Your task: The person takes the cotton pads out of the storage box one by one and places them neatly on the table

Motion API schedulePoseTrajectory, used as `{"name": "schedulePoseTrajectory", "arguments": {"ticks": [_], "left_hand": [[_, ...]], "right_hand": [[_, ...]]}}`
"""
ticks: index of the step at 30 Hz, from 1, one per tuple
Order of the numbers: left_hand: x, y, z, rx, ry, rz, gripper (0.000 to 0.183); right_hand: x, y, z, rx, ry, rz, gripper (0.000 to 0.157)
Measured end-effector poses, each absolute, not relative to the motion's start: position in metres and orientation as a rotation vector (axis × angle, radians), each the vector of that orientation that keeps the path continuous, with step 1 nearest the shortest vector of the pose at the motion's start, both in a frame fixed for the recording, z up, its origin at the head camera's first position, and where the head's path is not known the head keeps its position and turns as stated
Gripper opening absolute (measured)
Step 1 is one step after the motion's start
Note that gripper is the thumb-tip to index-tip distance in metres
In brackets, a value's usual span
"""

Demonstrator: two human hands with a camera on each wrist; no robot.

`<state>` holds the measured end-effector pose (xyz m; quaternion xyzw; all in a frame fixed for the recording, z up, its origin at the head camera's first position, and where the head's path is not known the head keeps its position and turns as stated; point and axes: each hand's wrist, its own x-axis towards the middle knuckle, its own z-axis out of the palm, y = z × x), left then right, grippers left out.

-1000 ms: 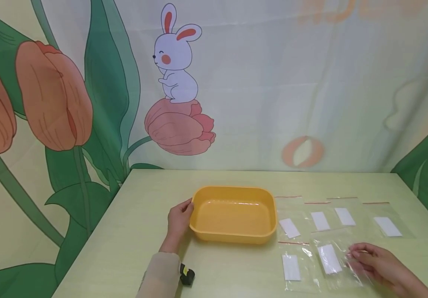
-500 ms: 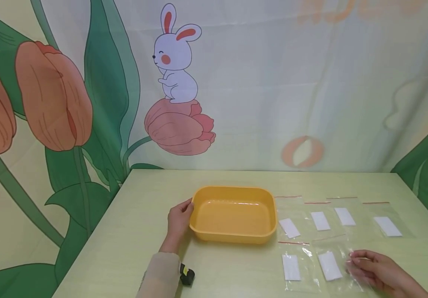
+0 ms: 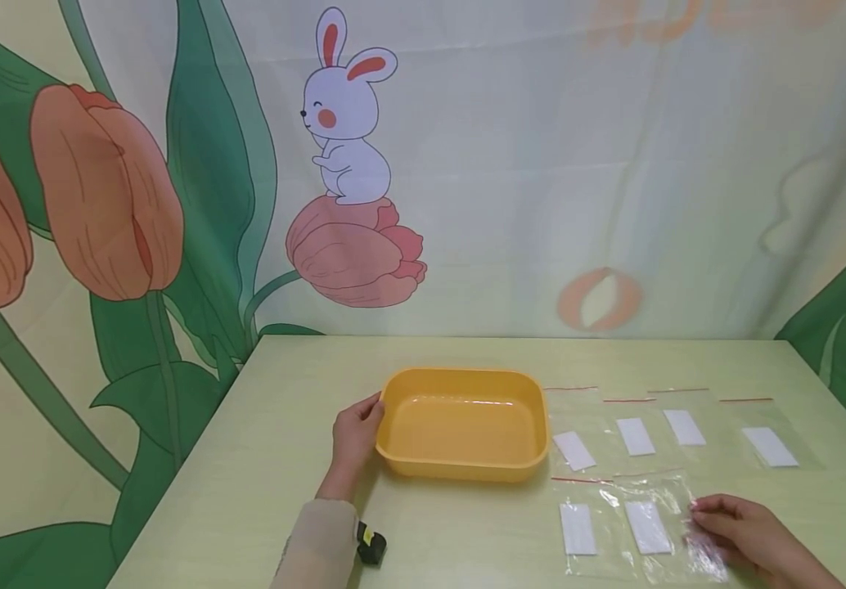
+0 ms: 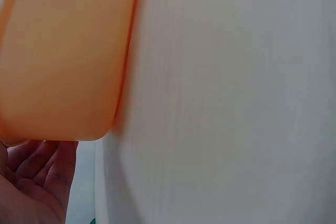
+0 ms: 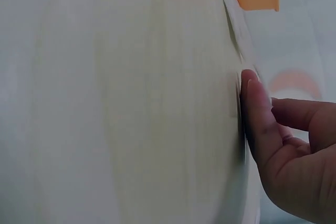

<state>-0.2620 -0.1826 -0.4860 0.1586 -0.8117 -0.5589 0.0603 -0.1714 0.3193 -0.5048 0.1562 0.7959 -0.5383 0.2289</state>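
A yellow plastic basin [image 3: 460, 473] sits mid-table. My left hand [image 3: 353, 438] grips its left end, the thumb over the rim; in the left wrist view the fingers [image 4: 44, 163] are tucked behind the basin wall [image 4: 63, 77]. At the right, my right hand [image 3: 750, 532] pinches the right edge of a clear zip bag [image 3: 677, 511] that has a white rectangular piece [image 3: 647, 528] inside. Close beside it on the left lies another such bag [image 3: 607, 544], and the two overlap slightly. The right wrist view has the thumb and fingers [image 5: 262, 124] at the bag's edge, seen edge-on.
Several more clear zip bags with red seal strips lie at the back right, among them the rightmost bag [image 3: 769, 446] and one bag [image 3: 573, 450] against the basin. Each has a white piece in it. A printed curtain [image 3: 497, 164] hangs behind the table [image 3: 305, 368].
The pinched bag has come down toward the near side and shifted slightly left, against the neighbouring bag. My right hand has moved a little with it. The left hand and basin stay put.
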Motion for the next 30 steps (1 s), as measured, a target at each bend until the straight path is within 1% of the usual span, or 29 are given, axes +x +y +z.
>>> {"name": "schedulePoseTrajectory", "arguments": {"ticks": [5, 10, 15, 20, 27, 30], "left_hand": [[-0.263, -0.183, -0.487, 0.475, -2.454, -1.685, 0.036], [-0.263, -0.183, -0.488, 0.464, -2.459, -1.675, 0.036], [-0.263, -0.184, -0.488, 0.463, -2.467, -1.677, 0.036], [-0.262, -0.184, -0.488, 0.461, -2.47, -1.678, 0.037], [-0.262, -0.182, -0.486, 0.464, -2.471, -1.683, 0.038], [-0.261, -0.183, -0.485, 0.459, -2.477, -1.673, 0.038]], "right_hand": [[-0.17, 0.314, -0.502, 0.358, 2.37, -1.302, 0.034], [-0.171, 0.312, -0.5, 0.287, 2.488, -1.175, 0.036], [-0.172, 0.312, -0.5, 0.177, 2.631, -1.012, 0.032], [-0.17, 0.309, -0.497, 0.156, 2.668, -0.977, 0.026], [-0.174, 0.308, -0.497, 0.182, 2.653, -0.916, 0.03], [-0.175, 0.308, -0.498, 0.173, 2.659, -0.913, 0.029]]}}
